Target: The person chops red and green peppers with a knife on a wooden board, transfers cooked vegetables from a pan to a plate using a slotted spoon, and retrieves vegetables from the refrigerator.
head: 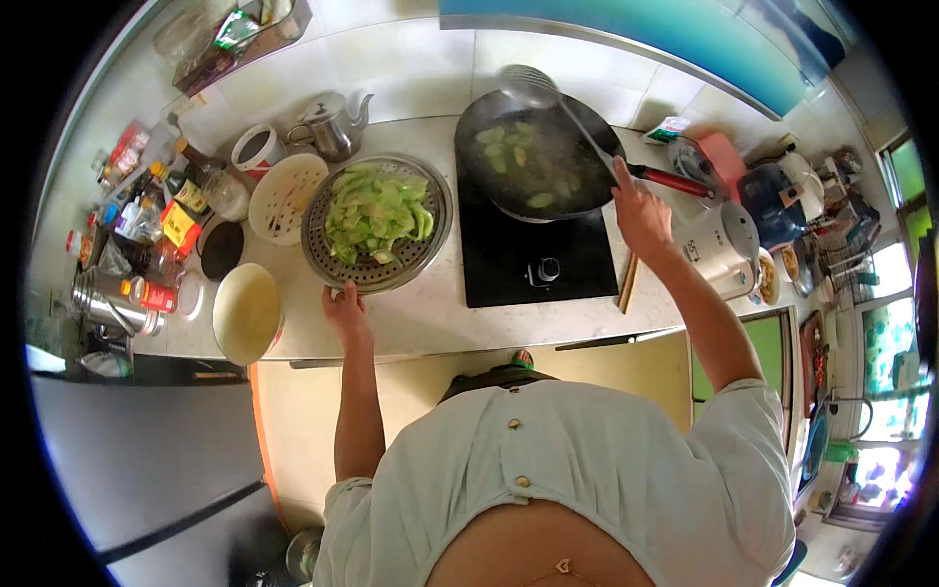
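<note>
My right hand (pixel 642 216) grips the handle of a slotted metal skimmer (pixel 528 86), whose head is raised over the far rim of a dark wok (pixel 587 132). Pale green vegetable slices (pixel 506 147) lie in steaming liquid inside the wok, which stands on a black induction cooker (pixel 506 253). At the near edge of a round perforated metal steamer tray (pixel 315 220), my left hand (pixel 345 312) holds the rim between thumb and fingers. A heap of light green vegetable pieces (pixel 378 213) rests on that tray. Whatever is under the tray is mostly hidden.
Left of the tray are a cream bowl (pixel 248 315), a white perforated basket (pixel 286 198) and several bottles (pixel 180 187). A metal kettle (pixel 334 128) stands behind. The wok's red handle (pixel 675 180) points right, above a white electric kettle (pixel 715 246) and chopsticks (pixel 628 282).
</note>
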A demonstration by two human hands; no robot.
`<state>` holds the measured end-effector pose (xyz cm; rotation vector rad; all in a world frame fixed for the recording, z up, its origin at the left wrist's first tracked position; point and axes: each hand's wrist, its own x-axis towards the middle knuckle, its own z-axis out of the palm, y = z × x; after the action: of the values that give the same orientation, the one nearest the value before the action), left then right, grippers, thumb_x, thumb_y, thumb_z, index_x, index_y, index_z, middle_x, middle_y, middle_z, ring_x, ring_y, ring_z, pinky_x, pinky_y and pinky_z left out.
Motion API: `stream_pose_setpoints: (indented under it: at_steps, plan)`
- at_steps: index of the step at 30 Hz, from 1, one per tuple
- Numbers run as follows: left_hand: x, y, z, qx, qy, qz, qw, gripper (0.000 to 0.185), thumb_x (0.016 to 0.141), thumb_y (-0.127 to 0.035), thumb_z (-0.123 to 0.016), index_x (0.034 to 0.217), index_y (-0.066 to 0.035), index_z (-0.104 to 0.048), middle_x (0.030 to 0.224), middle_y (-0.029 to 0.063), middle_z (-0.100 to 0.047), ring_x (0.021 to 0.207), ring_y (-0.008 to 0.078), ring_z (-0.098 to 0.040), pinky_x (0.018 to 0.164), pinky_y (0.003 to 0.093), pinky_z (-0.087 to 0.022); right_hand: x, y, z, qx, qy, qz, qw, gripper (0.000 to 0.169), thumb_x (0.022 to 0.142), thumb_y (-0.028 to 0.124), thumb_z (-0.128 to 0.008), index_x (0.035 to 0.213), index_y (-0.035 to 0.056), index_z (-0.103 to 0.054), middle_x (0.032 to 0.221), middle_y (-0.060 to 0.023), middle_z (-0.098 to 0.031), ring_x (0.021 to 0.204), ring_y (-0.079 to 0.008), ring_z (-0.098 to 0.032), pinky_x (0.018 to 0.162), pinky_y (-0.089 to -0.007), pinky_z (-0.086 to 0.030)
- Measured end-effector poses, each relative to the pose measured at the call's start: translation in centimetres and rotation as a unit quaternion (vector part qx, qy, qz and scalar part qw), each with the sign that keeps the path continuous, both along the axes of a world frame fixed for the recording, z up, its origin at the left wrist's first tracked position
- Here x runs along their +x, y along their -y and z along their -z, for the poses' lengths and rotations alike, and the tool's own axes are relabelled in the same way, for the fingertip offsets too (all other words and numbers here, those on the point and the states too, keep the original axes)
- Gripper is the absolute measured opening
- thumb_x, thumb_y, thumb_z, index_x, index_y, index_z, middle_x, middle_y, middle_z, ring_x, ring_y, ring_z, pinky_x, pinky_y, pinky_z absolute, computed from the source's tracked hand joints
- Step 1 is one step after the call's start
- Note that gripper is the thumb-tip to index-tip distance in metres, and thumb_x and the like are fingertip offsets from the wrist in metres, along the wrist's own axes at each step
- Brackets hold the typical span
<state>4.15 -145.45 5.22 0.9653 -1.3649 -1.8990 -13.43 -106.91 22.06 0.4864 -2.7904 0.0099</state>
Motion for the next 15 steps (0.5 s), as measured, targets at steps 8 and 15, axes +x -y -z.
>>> stream_pose_setpoints:
  at_steps: [8,15]
  plan:
    - [0.0,0.1,-0.2,-0.016,0.007,0.005,1.000,0.047,0.086,-0.009,-0.058,0.126,-0.001,-0.036,0.061,-0.0007,-0.045,0.050,0.0067,-0.039,0.043,0.0220,-0.030,-4.4,-0.7,2.8,-0.134,0.151,0.082,0.976,0.033,0.089,0.022,-0.044,0.119,0.0077,-0.045,0.099,-0.0185,-0.061,0.084,-0.0374,-0.060,0.072,-0.0467,-0.047]
    - [0.1,-0.1,-0.4,-0.012,0.014,-0.020,1.000,0.046,0.085,-0.009,-0.059,0.125,0.000,-0.037,0.061,-0.0006,-0.045,0.049,0.0063,-0.039,0.042,0.0215,-0.030,-3.2,0.8,1.8,-0.405,0.435,0.068,0.801,0.023,0.089,0.021,-0.049,0.103,0.0034,-0.054,0.066,-0.0053,-0.053,0.045,-0.0116,-0.046,0.036,-0.0267,-0.033]
